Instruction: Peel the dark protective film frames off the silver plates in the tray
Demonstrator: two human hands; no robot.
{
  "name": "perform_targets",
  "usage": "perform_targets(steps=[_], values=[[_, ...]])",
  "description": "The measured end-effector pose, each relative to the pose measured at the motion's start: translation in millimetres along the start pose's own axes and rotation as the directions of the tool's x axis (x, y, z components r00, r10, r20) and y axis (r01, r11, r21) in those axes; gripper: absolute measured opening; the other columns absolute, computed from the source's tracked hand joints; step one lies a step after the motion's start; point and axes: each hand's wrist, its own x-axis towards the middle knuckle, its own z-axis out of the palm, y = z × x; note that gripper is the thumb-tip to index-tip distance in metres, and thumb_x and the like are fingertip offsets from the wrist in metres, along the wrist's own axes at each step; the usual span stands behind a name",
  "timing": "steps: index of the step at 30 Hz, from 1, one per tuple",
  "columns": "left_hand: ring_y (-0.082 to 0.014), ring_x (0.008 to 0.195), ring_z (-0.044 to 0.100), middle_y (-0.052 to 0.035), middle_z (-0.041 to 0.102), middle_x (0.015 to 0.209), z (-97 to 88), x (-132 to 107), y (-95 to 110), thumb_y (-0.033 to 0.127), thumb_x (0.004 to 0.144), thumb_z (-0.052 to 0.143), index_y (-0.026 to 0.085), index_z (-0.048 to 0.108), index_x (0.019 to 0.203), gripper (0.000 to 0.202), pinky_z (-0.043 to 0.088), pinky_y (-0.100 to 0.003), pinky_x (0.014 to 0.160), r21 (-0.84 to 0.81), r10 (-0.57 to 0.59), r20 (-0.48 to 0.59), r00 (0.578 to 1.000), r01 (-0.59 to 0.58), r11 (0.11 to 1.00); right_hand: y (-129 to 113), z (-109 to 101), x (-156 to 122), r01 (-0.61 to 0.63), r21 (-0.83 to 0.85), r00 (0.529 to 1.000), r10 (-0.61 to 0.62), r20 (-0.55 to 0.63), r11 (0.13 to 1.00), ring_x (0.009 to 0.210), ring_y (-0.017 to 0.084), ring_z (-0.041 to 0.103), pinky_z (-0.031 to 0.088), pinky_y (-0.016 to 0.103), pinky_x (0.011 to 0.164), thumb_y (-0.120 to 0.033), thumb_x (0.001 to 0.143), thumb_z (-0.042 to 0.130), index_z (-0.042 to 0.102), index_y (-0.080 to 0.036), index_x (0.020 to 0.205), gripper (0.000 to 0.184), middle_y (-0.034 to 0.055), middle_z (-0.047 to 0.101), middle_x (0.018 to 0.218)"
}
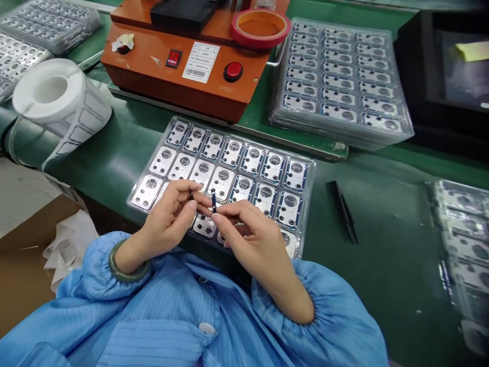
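A clear plastic tray lies in front of me, its pockets filled with rows of small metal plates, some with blue edges. Over its near half, my right hand pinches a narrow dark-blue piece between thumb and forefinger. The piece stands upright, and its exact kind is unclear. My left hand is close by with fingers curled. A tiny dark piece shows between its fingertips, too small to name. The fingertips of both hands nearly meet, and they cover part of the tray.
Black tweezers lie right of the tray. Behind stand an orange machine with red tape on it and stacked plate trays. A label roll is at left, a black box and another tray at right.
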Motion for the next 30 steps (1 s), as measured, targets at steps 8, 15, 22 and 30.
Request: perform_targets(steps=[8,15,22,30], values=[[-0.0209,0.120,0.054,-0.0099,0.056,0.128,-4.0,11,-4,0.019,0.091,0.050,0.023,0.039,0.135,0.046,0.043,-0.040,0.103,0.244,0.058,-0.134,0.989,-0.024,0.969,-3,-4,0,-0.043,0.045,0.991,0.048,-0.125,0.998,0.061,0.012,0.058,0.048,0.024,0.050,-0.026,0.087,0.058,0.062,-0.020,0.076,0.013,0.0012,0.061,0.072],[-0.0117,0.075,0.061,-0.0033,0.065,0.088,-11.6,21,7,0.033,0.092,0.050,0.019,0.061,0.108,0.024,0.051,-0.024,0.070,0.163,-0.198,-0.082,0.977,0.210,0.964,-3,-8,5,-0.290,0.427,0.938,0.342,-0.050,0.856,0.037,0.008,0.048,0.043,0.020,0.036,-0.040,0.081,0.066,0.062,-0.019,0.073,0.023,-0.0052,0.054,0.049],[-0.0087,0.059,0.051,0.0019,0.055,0.066,-9.4,29,6,0.033,0.088,0.057,0.019,0.062,0.087,0.015,0.043,-0.020,0.054,0.098,-0.283,-0.004,0.959,0.282,0.954,-5,-8,6,-0.354,0.546,0.906,0.423,0.000,0.759,0.038,0.007,0.048,0.043,0.019,0.037,-0.039,0.077,0.069,0.062,-0.018,0.072,0.022,-0.0061,0.053,0.047],[-0.0075,0.054,0.049,0.0033,0.054,0.061,-9.5,39,16,0.026,0.084,0.059,0.017,0.058,0.074,0.013,0.040,-0.019,0.050,0.307,-0.345,-0.039,0.938,0.340,0.889,-12,-8,9,-0.370,0.492,0.894,0.447,-0.044,0.788,0.041,0.006,0.049,0.044,0.018,0.040,-0.035,0.081,0.066,0.064,-0.019,0.072,0.019,-0.0050,0.054,0.053]])
